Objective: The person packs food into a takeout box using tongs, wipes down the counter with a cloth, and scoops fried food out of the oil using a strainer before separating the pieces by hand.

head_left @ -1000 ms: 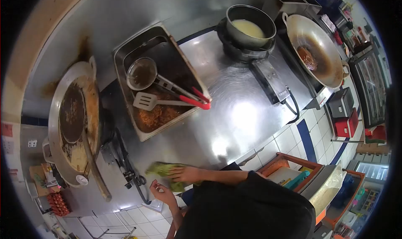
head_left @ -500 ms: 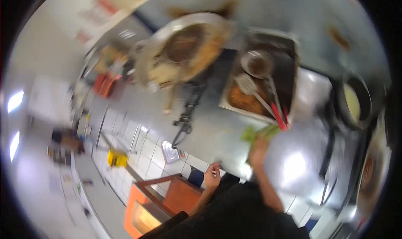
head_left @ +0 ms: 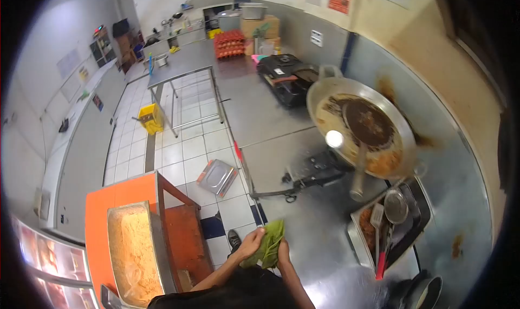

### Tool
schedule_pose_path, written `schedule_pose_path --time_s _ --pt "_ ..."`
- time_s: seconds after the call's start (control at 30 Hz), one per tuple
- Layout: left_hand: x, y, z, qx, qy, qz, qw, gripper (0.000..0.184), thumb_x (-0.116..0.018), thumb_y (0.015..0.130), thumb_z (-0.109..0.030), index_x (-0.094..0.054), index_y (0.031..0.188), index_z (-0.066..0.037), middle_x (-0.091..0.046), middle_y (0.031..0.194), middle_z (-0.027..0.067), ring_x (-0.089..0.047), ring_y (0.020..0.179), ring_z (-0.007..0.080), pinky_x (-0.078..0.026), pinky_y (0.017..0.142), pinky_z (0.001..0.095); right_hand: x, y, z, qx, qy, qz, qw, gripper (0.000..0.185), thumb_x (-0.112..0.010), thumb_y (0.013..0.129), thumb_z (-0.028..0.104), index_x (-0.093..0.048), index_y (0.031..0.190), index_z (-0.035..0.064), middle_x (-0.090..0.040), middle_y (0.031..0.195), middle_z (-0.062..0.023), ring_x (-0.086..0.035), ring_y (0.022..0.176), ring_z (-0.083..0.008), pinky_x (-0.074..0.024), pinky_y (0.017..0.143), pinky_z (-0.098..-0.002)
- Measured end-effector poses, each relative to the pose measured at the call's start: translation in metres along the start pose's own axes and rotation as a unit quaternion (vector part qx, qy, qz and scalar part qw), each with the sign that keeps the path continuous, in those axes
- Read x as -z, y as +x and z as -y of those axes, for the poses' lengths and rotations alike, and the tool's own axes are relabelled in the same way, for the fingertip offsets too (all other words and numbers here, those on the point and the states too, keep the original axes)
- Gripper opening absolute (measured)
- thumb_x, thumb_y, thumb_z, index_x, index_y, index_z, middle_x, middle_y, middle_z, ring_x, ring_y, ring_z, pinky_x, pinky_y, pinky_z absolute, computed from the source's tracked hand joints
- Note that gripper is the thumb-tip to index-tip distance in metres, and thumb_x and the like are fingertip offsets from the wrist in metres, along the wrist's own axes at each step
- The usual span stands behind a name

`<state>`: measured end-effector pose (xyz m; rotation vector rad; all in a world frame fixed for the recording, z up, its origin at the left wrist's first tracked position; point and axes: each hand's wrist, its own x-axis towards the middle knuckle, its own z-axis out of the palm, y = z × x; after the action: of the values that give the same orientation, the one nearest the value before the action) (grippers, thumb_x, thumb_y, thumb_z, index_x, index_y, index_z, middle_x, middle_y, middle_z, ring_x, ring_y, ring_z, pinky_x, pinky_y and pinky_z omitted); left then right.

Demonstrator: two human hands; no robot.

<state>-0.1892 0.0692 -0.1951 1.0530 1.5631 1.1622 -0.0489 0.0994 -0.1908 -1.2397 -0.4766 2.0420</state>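
Both hands grip a crumpled green cloth [head_left: 272, 243] in front of the body, by the steel counter's [head_left: 319, 238] edge. My left hand [head_left: 252, 243] holds it from the left with fingers closed; my right hand [head_left: 284, 255] is closed on its right side. To the right on the counter stands a steel tray [head_left: 357, 244] with fried bits, a strainer [head_left: 395, 206], a slotted turner [head_left: 377, 216] and red-handled tongs [head_left: 381, 265].
A large wok [head_left: 403, 141] with a long-handled ladle [head_left: 361, 171] sits ahead right, a hose and burner beside it. An orange cart [head_left: 97, 222] holds a pan of breading [head_left: 138, 244] at left. A boxed item [head_left: 217, 177] and yellow bucket [head_left: 150, 119] are on the floor.
The view has swung left. The cloth has come off the counter into both hands; my left hand, free before, now grips it too.
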Motion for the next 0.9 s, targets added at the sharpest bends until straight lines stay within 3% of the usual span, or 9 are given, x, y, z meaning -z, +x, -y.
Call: schedule_pose_path --time_s 0.17,0.23,0.33,0.43,0.6,0.7,0.77,0.8,0.9 --pt "0.097 0.053 -0.040 0.037 0.107 -0.077 0.991 0.033 -0.063 0.090 -0.031 -0.062 0.109 -0.003 -0.068 0.098 0.0229 -0.067 0.091 0.0372 -0.052 0.081 0.0417 -0.106 0.072 0.026 0.040 0.076 0.074 0.994 0.055 -0.041 0.102 0.047 -0.061 0.120 -0.0003 -0.066 0.108 -0.0088 -0.064 0.098 -0.0179 -0.0504 0.087 -0.0308" --pt "0.142 0.084 -0.031 0.071 0.131 -0.146 0.978 0.023 -0.063 0.090 -0.022 -0.062 0.103 -0.003 -0.068 0.094 0.0185 -0.067 0.090 0.0306 -0.051 0.080 0.0380 -0.167 0.074 0.047 0.031 -0.231 0.058 0.971 0.064 -0.034 0.102 0.054 -0.055 0.129 0.0000 -0.066 0.111 -0.0073 -0.061 0.103 -0.0152 -0.0477 0.092 -0.0289" --pt "0.204 0.117 -0.054 -0.012 -0.044 -0.023 0.999 0.016 -0.063 0.090 -0.018 -0.061 0.097 -0.004 -0.067 0.093 0.0141 -0.065 0.090 0.0246 -0.049 0.083 0.0344 -0.200 0.130 0.035 0.083 -0.251 0.094 0.960 0.043 -0.050 0.101 0.037 -0.062 0.122 0.0014 -0.066 0.106 -0.0044 -0.060 0.098 -0.0109 -0.0467 0.087 -0.0263" --pt "0.256 0.154 -0.085 -0.027 -0.096 -0.080 0.992 0.014 -0.062 0.090 -0.016 -0.059 0.094 -0.003 -0.066 0.089 0.0104 -0.063 0.088 0.0198 -0.045 0.086 0.0307 -0.245 0.159 0.042 0.194 -0.225 0.045 0.954 0.023 -0.059 0.098 0.022 -0.068 0.103 0.0020 -0.065 0.092 0.0020 -0.056 0.084 -0.0071 -0.0449 0.075 -0.0242" --pt "0.308 0.231 -0.068 -0.127 0.107 -0.105 0.980 0.076 -0.064 0.069 -0.007 -0.037 0.141 -0.004 -0.039 0.140 0.0231 -0.040 0.128 0.0411 -0.033 0.110 0.0413 -0.324 0.195 0.101 0.224 -0.443 0.160 0.853 0.022 -0.061 0.096 0.022 -0.063 0.095 -0.0008 -0.059 0.078 -0.0018 -0.048 0.069 -0.0082 -0.0422 0.062 -0.0278" --pt "0.325 0.273 -0.090 -0.223 0.112 0.018 0.968 0.063 -0.063 0.076 -0.007 -0.045 0.136 -0.003 -0.048 0.133 0.0183 -0.048 0.121 0.0316 -0.040 0.102 0.0400 -0.380 0.223 0.133 0.180 -0.529 0.298 0.774 0.020 -0.060 0.096 0.019 -0.062 0.086 0.0019 -0.051 0.074 0.0052 -0.043 0.070 -0.0069 -0.0390 0.062 -0.0265" --pt "0.344 0.310 -0.071 -0.076 0.011 0.128 0.989 0.056 -0.063 0.080 -0.010 -0.048 0.134 -0.002 -0.052 0.129 0.0157 -0.051 0.117 0.0281 -0.041 0.101 0.0387 -0.402 0.264 0.149 0.238 -0.539 0.330 0.737 0.018 -0.060 0.095 0.018 -0.063 0.089 0.0010 -0.054 0.073 0.0029 -0.047 0.071 -0.0068 -0.0410 0.062 -0.0262" --pt "0.355 0.329 -0.063 0.070 -0.089 0.224 0.968 0.050 -0.062 0.084 -0.012 -0.050 0.131 -0.001 -0.057 0.125 0.0132 -0.054 0.113 0.0246 -0.042 0.099 0.0374 -0.420 0.275 0.164 0.158 -0.478 0.309 0.807 0.018 -0.061 0.095 0.018 -0.063 0.090 0.0006 -0.057 0.074 0.0016 -0.050 0.071 -0.0075 -0.0426 0.064 -0.0264" --pt "0.386 0.378 -0.061 0.089 -0.130 0.068 0.985 0.031 -0.056 0.093 -0.016 -0.061 0.117 0.002 -0.066 0.105 0.0082 -0.060 0.098 0.0152 -0.047 0.087 0.0285 -0.455 0.360 0.197 0.093 -0.427 0.324 0.839 0.019 -0.060 0.095 0.019 -0.065 0.095 0.0006 -0.063 0.078 -0.0011 -0.057 0.073 -0.0095 -0.0464 0.068 -0.0260"
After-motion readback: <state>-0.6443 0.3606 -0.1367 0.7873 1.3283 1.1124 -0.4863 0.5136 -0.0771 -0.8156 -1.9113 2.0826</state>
